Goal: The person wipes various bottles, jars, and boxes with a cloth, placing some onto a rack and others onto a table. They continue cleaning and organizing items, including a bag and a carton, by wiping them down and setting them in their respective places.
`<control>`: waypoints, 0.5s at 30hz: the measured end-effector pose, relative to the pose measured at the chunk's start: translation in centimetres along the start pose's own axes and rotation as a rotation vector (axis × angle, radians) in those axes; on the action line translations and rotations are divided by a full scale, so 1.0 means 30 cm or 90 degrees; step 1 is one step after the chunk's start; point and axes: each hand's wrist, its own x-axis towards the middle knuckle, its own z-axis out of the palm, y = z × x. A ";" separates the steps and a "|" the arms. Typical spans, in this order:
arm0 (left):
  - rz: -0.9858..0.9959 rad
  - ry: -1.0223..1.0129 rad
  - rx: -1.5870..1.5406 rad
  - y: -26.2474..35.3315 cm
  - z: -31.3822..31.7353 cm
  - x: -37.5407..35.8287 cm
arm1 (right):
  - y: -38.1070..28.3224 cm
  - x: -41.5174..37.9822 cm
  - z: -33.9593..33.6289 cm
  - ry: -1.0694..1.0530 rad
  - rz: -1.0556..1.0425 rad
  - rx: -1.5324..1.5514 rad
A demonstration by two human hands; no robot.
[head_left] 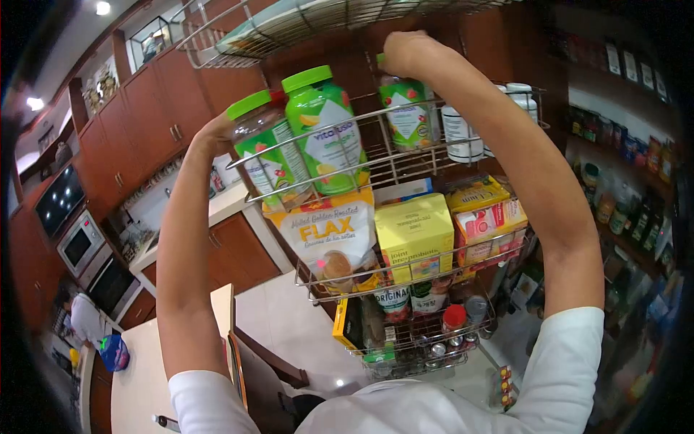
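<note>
My left hand [215, 135] is at the left end of a wire rack shelf, against a green-capped bottle [272, 160] that leans left; its fingers are mostly hidden behind the bottle. Beside that bottle stands a larger green bottle [323, 137] with a green lid. Higher up, my right hand [410, 54] is bent over the top of a third green-labelled bottle [407, 116], its fingers out of sight behind the wrist. White bottles [460, 134] stand to the right, partly behind my right forearm.
Lower baskets hold a flax bag [329, 235], a yellow box [414, 235] and a red-capped jar [454, 317]. A wire shelf [289, 36] hangs above. Stocked pantry shelves [622, 152] are at right. A person [87, 318] stands far left beyond a table [144, 376].
</note>
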 end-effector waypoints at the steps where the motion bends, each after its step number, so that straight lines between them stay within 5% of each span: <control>1: -0.051 0.035 -0.085 -0.048 -0.028 0.039 | -0.032 -0.008 0.018 0.125 0.153 -0.070; 2: -0.053 0.044 -0.089 -0.051 -0.039 0.024 | -0.050 -0.019 0.000 0.127 0.142 -0.068; 4: -0.012 -0.013 -0.165 -0.062 -0.036 0.008 | -0.059 -0.035 -0.047 0.142 -0.163 0.033; 8: 0.091 0.136 -0.351 -0.033 -0.035 -0.040 | -0.189 -0.095 -0.110 0.075 -0.250 0.301; 10: 0.111 0.098 -0.369 -0.023 -0.029 -0.088 | -0.204 -0.106 -0.138 -0.207 -0.286 0.302; 12: 0.132 0.063 -0.393 0.000 0.011 -0.132 | -0.181 -0.081 -0.150 -0.297 -0.277 0.401; 14: 0.171 0.170 0.046 0.034 0.088 -0.155 | -0.169 -0.081 -0.172 -0.315 -0.242 0.399; 15: 0.148 0.238 0.027 0.082 0.130 -0.190 | -0.168 -0.070 -0.172 -0.295 -0.229 0.350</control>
